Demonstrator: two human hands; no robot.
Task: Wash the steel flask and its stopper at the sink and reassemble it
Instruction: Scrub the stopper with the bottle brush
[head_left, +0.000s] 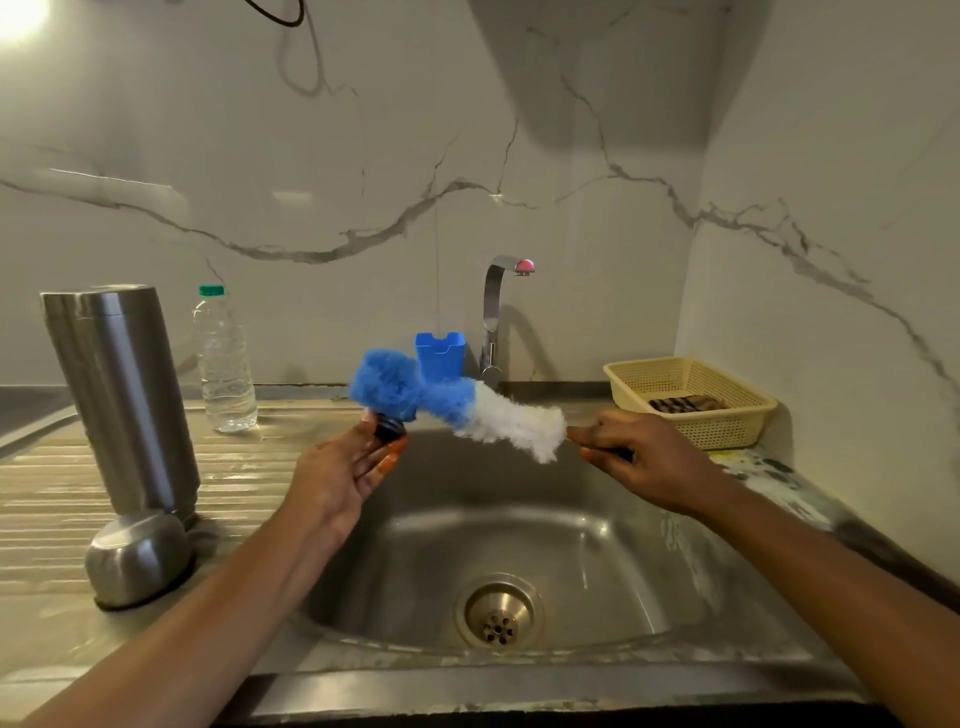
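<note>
Stopper scrub in progress. Your left hand pinches the stopper above the sink at its 11 o'clock. Your right hand grips the brush, bristles on the stopper. The flask stands at 9 o'clock. Rinse and reassembly are outstanding.

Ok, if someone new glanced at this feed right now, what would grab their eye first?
The fluffy blue-and-white brush over the sink stands out most. The right hand grips its handle, and the left hand pinches the dark stopper at its blue tip. Next comes the tall steel flask, upright on the drainboard at left, with a domed steel cup in front of it.
</note>
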